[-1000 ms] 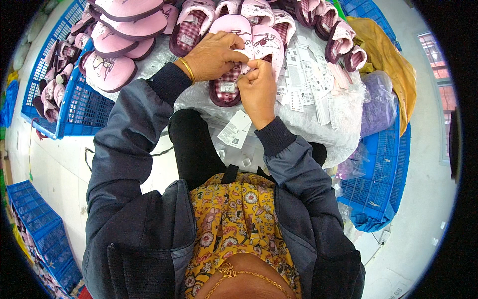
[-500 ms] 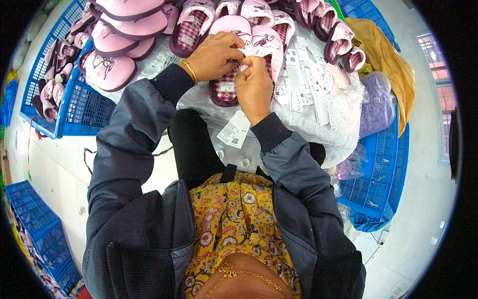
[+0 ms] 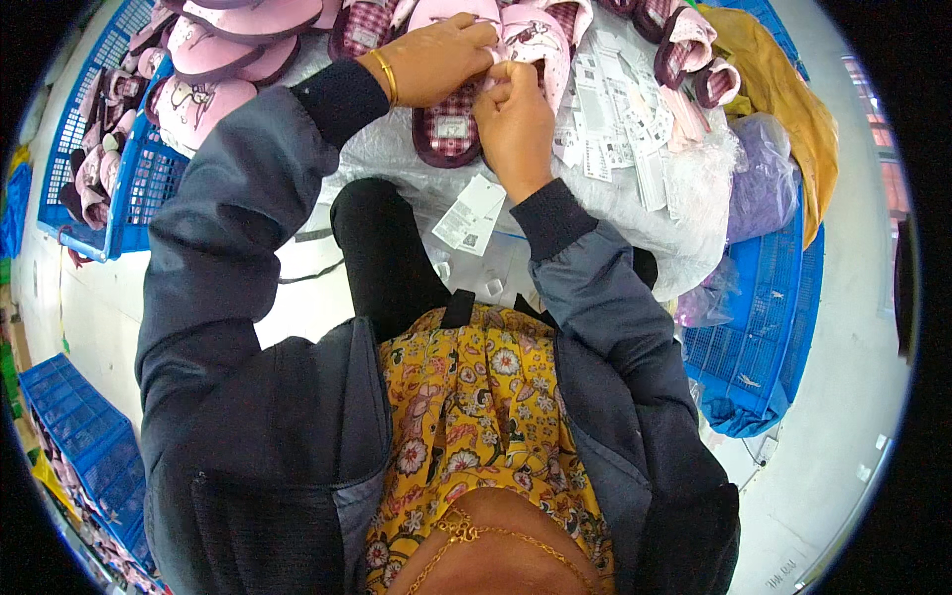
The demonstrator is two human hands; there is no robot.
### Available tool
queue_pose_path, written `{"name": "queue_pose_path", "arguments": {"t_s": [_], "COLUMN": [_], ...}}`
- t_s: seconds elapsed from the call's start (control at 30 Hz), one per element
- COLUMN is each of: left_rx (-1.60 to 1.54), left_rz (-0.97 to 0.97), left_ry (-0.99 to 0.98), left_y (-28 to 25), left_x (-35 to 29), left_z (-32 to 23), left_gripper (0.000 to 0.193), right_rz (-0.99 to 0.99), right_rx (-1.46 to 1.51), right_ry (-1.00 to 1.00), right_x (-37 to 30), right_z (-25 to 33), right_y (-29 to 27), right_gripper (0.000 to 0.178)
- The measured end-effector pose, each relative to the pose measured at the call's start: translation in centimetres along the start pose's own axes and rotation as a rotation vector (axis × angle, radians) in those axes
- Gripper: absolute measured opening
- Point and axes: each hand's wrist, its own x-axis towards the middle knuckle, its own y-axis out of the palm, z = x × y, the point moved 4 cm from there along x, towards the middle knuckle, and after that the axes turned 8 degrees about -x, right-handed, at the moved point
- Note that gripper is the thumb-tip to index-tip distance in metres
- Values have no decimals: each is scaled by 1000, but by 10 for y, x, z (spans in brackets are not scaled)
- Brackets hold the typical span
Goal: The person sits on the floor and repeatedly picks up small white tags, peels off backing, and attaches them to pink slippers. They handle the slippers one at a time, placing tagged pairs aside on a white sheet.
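Note:
A pair of pink slippers with checked insoles lies side by side at the top middle, on a bundle wrapped in clear plastic (image 3: 382, 154). My left hand (image 3: 436, 61) reaches across the left slipper (image 3: 453, 127), its fingertips closed at the inner edge. Close beside it my right hand (image 3: 516, 124) pinches at the gap between that slipper and the right slipper (image 3: 535, 38). Anything small between the right fingertips is hidden. Below the pair, a white printed card tag (image 3: 469, 215) shows in front of the bundle's near edge.
Stacked pink slippers (image 3: 206, 104) stand to the left, beside a blue crate (image 3: 134, 198) holding more. Loose printed tags (image 3: 610, 109) lie right of my hands. Further right are smaller slippers (image 3: 684, 45), a purple plastic-wrapped bundle (image 3: 762, 178) and another blue crate (image 3: 754, 327).
The view has shifted, so slippers and hands sit higher in the picture. Both hands remain pinched together at the slippers' inner edges, with the right hand turned slightly.

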Motion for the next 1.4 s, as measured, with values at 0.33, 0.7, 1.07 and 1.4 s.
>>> {"name": "queue_pose_path", "arguments": {"t_s": [0.33, 0.7, 1.07, 1.4], "left_rx": [86, -139, -181, -346], "left_rz": [-27, -158, -213, -326], "left_ry": [-56, -177, -161, -266], "left_y": [-3, 1, -4, -13], "left_x": [-8, -13, -16, -19], "left_z": [-2, 3, -3, -7], "left_gripper": [22, 23, 17, 9], "right_rz": [-7, 286, 53, -71], "right_rx": [182, 481, 331, -427], "right_ry": [20, 515, 364, -497], "right_x": [-36, -125, -122, -24], "right_z": [3, -50, -33, 31], "right_y": [-39, -35, -30, -109], "right_gripper": [24, 35, 27, 20]}}
